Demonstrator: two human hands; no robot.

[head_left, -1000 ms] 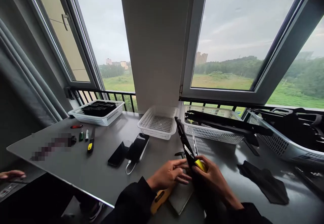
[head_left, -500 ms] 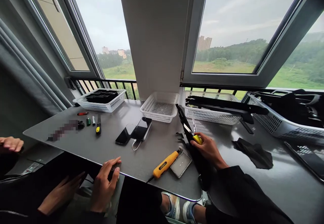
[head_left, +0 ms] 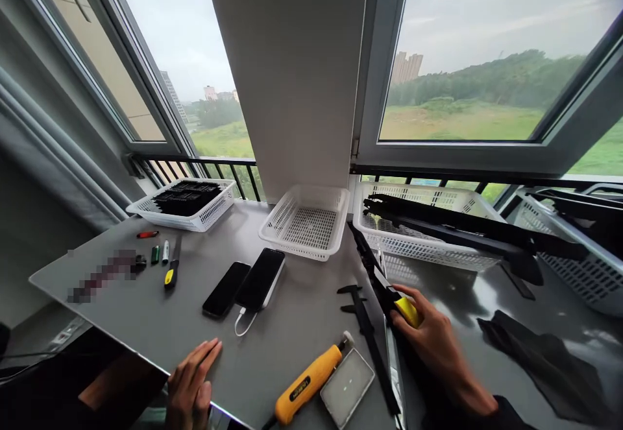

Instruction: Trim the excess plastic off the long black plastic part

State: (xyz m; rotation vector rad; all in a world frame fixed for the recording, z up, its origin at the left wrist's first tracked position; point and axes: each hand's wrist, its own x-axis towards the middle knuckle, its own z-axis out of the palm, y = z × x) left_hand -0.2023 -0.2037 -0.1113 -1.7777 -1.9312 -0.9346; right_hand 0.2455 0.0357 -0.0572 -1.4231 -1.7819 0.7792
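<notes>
My right hand point(head_left: 431, 333) is closed round the yellow handle of a knife point(head_left: 407, 311), whose pale blade points up and left. Under the blade and hand runs a long black plastic strip point(head_left: 363, 248); whether my fingers also grip it, I cannot tell. My left hand point(head_left: 192, 378) rests at the front table edge, its fingers stretched out, with nothing visible in it. Between the hands lie a dark caliper point(head_left: 365, 329), a yellow pen-shaped power tool point(head_left: 309, 381) and a small shallow rectangular tray point(head_left: 347, 388).
White baskets stand along the window: one with black parts point(head_left: 180, 222), one bare point(head_left: 311, 250), one under long black strips point(head_left: 467, 260). Two phones point(head_left: 226, 290), a yellow-black knife point(head_left: 171, 276) and markers point(head_left: 166, 251) lie left. A dark sheet point(head_left: 545, 358) lies right. Another person's arm point(head_left: 114, 384) is left.
The view has moved closer to the table. My left hand now lies flatter at the table edge. My right hand still holds the knife over the black strip. A co-worker's hand at far left is out of view.
</notes>
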